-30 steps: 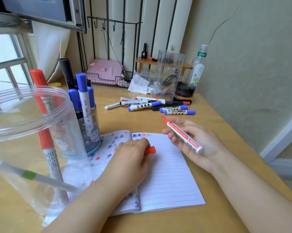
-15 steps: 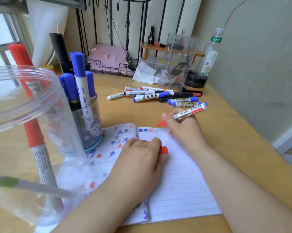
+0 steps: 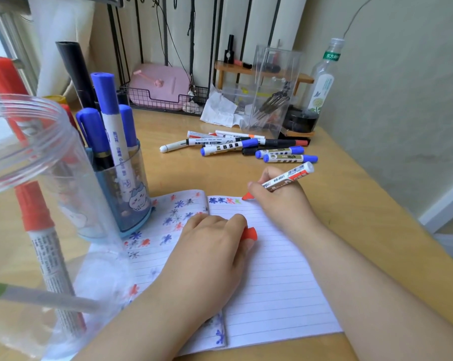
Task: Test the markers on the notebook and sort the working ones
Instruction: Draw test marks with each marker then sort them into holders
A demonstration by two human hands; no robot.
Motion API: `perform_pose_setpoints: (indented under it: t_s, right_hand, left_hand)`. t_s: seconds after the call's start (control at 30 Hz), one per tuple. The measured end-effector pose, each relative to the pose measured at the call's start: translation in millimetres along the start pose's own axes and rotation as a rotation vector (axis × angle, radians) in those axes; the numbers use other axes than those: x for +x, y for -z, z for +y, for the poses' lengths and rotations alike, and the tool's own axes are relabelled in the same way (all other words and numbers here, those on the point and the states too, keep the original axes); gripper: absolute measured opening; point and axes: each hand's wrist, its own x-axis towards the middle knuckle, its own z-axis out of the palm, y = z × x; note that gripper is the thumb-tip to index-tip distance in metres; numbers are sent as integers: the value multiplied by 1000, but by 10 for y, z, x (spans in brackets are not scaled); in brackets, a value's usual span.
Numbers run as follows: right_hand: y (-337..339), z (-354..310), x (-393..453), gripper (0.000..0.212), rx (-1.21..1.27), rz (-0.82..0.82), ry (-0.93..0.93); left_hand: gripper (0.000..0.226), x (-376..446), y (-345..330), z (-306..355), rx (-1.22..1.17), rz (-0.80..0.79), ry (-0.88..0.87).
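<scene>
Red tip down, the white-barrelled red marker [image 3: 285,179] is pinched in our right hand [image 3: 280,201], its nib at the top line of the open lined paper notebook [image 3: 272,282], beside blue, red and green test marks. Our left hand [image 3: 209,246] presses the page and curls round the red plastic cap [image 3: 249,233]. We judge ourselves midway: several markers stand sorted in the blue cup [image 3: 134,204] and clear plastic jar [image 3: 32,204], while a heap of untested markers [image 3: 246,148] waits on the wooden tabletop [image 3: 363,230].
</scene>
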Motion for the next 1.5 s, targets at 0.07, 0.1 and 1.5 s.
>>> perform_pose_setpoints:
  t_s: [0.07,0.1,1.5]
  right_hand:
    - [2,-3,3,29,-3,-4,-8]
    - [3,-2,8,29,2,-7,-12]
    - [406,-462,-357,17,432,-60,-46]
  left_hand:
    - [49,-8,4,0,-3,2,-2]
    - [49,-11,2,-4,-4,4,-3]
    - [4,11,181,62,-363,99,138]
